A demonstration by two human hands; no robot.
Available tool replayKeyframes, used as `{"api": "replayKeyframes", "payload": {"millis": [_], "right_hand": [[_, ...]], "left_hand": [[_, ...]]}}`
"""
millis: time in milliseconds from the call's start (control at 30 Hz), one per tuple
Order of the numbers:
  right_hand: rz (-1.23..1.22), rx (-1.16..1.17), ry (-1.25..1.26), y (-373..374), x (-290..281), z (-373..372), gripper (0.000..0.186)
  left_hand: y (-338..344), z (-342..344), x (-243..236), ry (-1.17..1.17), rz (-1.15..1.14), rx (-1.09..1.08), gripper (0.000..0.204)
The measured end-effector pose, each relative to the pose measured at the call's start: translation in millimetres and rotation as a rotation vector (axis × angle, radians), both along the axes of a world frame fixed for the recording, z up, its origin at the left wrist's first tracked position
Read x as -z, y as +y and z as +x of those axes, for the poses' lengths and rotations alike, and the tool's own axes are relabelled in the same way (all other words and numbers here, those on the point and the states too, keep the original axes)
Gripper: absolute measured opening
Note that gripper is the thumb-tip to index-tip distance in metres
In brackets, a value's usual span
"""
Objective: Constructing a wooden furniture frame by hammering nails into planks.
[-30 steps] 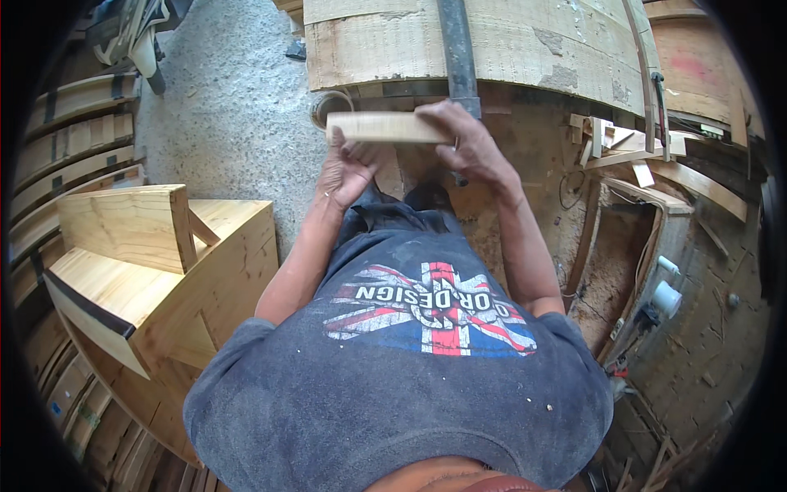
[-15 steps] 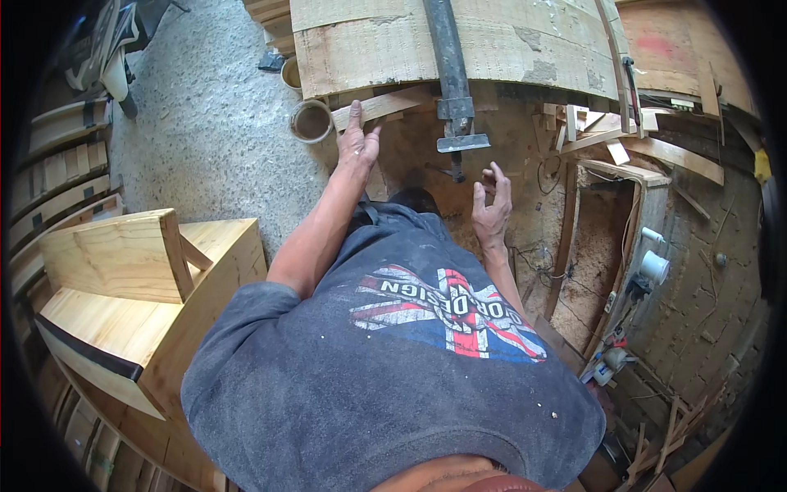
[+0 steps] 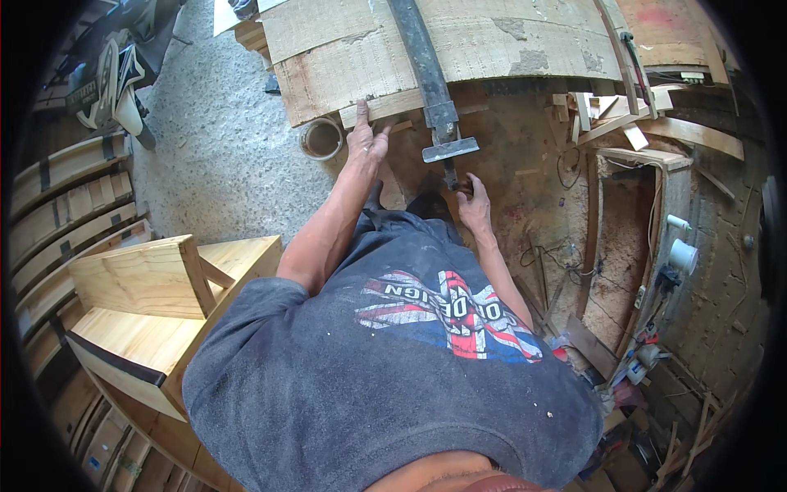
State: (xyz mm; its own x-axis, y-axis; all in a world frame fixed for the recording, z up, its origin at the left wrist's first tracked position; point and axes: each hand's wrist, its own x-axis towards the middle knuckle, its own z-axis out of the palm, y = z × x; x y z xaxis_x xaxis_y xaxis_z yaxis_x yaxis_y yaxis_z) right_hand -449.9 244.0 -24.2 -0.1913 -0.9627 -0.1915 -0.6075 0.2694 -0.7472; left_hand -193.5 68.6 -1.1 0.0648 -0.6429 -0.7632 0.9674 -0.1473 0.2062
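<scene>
My left hand (image 3: 367,146) grips a narrow wood strip (image 3: 393,107) at its left end. The thumb or a finger lies over the strip's face, and the other fingers are partly hidden. The strip runs along the near edge of a large wooden panel (image 3: 328,78). A dark metal bar clamp (image 3: 422,61) crosses the panel, its jaw plate (image 3: 451,149) overhanging the near edge. Close by the clamp's screw end (image 3: 450,175) is my right hand (image 3: 475,205), fingers partly curled and apart; contact with the screw is unclear.
A tub (image 3: 320,138) stands by the panel's left corner. At left is a wooden piece with an upright board (image 3: 139,279). Wood offcuts (image 3: 615,115) are heaped at right, above an open wooden frame (image 3: 676,197). Another clamp (image 3: 630,61) sits on the panel's right side.
My left hand has brought the strip up against the panel's near edge. My right hand has moved left to the clamp's screw end, its fingers curling more. The whole view has shifted slightly.
</scene>
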Motion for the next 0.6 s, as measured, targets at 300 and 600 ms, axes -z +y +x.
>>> {"api": "replayKeyframes", "payload": {"millis": [300, 600], "right_hand": [[0.215, 0.142, -0.203, -17.0, 22.6, 59.1, 0.042], [0.278, 0.306, -0.871, -3.9, 18.4, 91.5, 0.035]], "left_hand": [[-7.0, -2.0, -1.5, 0.023, -0.021, -0.011, 0.057], [-13.9, 2.3, 9.6, -0.001, 0.034, 0.052, 0.055]]}}
